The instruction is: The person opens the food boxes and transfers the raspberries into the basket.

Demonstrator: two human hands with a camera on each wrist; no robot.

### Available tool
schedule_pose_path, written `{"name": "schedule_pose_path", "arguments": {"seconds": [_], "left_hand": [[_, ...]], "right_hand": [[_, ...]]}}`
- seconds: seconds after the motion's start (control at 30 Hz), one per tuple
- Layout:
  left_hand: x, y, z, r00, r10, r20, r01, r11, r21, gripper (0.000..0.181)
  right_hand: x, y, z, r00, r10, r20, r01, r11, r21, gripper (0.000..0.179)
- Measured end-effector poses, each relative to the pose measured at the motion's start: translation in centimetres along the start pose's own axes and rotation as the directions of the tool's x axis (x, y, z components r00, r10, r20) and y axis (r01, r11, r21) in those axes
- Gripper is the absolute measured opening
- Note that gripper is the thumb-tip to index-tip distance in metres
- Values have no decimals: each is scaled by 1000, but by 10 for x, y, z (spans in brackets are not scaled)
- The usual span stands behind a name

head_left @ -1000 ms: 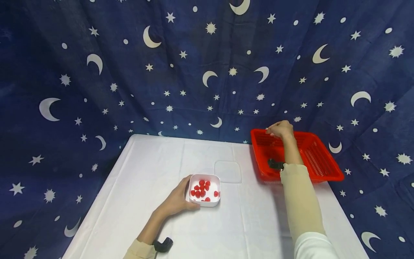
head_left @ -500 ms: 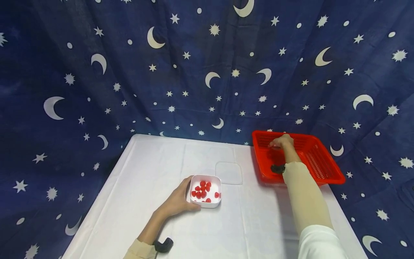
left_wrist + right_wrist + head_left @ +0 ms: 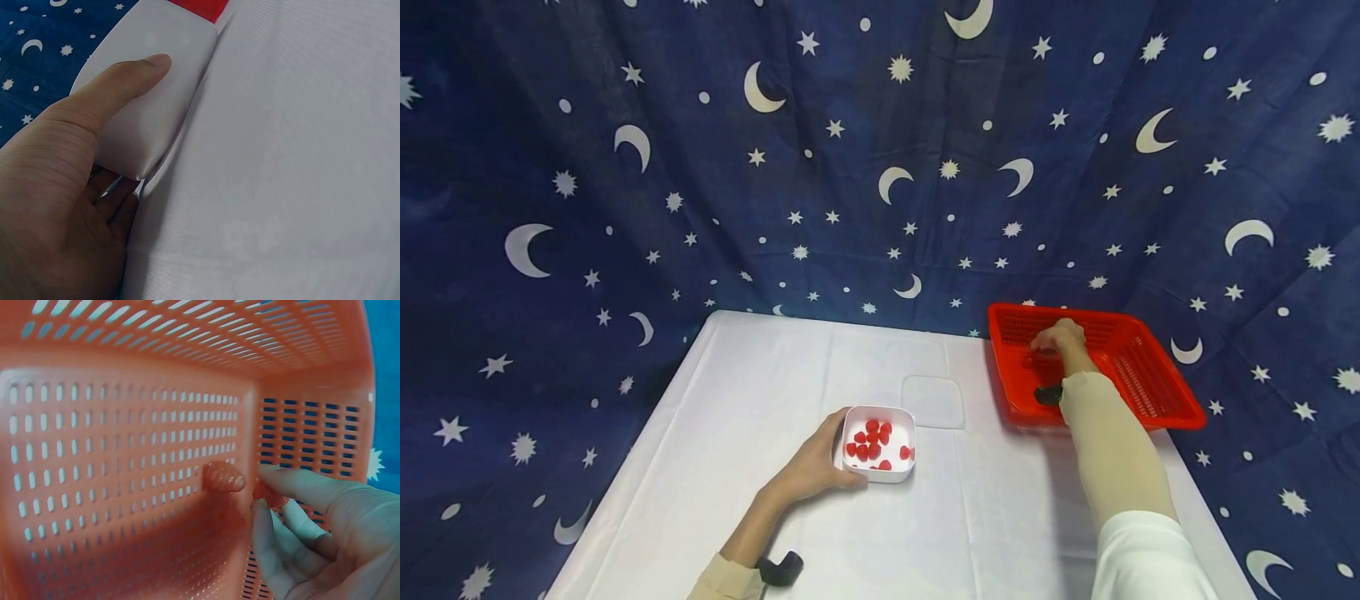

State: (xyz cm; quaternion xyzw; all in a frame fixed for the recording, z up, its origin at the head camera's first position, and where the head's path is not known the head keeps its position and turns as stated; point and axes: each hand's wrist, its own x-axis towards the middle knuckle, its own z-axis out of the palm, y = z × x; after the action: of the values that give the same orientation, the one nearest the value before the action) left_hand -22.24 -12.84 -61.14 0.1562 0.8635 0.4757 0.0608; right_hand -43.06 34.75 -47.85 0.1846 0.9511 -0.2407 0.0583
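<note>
My left hand [image 3: 814,465] grips a small white square container [image 3: 901,477] by its left side. In the left wrist view the thumb [image 3: 147,72] lies along the container's outer wall. Several red raspberries [image 3: 872,450] lie inside it. Over on the right, my right hand [image 3: 1062,335] is down inside a red slotted plastic basket [image 3: 1172,375]. Its thumb and fingers pinch a raspberry [image 3: 274,497] in the right wrist view, partly covered by the fingertips. Another raspberry [image 3: 224,477] lies on the basket floor close by.
A clear flat square lid [image 3: 932,402] lies on the white tablecloth [image 3: 760,375] just behind the container. The basket stands at the table's back right corner with its walls around my right hand. A dark blue curtain [image 3: 850,167] with moons and stars hangs behind.
My right hand has come down from above the basket's back rim into the basket. The left hand still holds the container in place. The view has shifted slightly.
</note>
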Motion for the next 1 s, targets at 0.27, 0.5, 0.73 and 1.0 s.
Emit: {"name": "schedule_pose_path", "arguments": {"seconds": [0.27, 0.5, 0.73, 1.0], "left_hand": [[1, -1, 2, 1000, -6, 2, 6, 999, 31, 123], [0, 2, 1, 1000, -18, 0, 18, 1000, 23, 123], [-1, 2, 1, 1000, -7, -1, 7, 1000, 18, 121], [-1, 1, 0, 1000, -1, -7, 1, 1000, 13, 120]], "right_hand": [[6, 8, 7, 997, 61, 43, -62, 998, 26, 41], [0, 3, 9, 997, 72, 25, -70, 996, -56, 36], [12, 5, 13, 996, 77, 48, -70, 988, -136, 47], [22, 7, 15, 992, 85, 89, -75, 991, -107, 40]]}}
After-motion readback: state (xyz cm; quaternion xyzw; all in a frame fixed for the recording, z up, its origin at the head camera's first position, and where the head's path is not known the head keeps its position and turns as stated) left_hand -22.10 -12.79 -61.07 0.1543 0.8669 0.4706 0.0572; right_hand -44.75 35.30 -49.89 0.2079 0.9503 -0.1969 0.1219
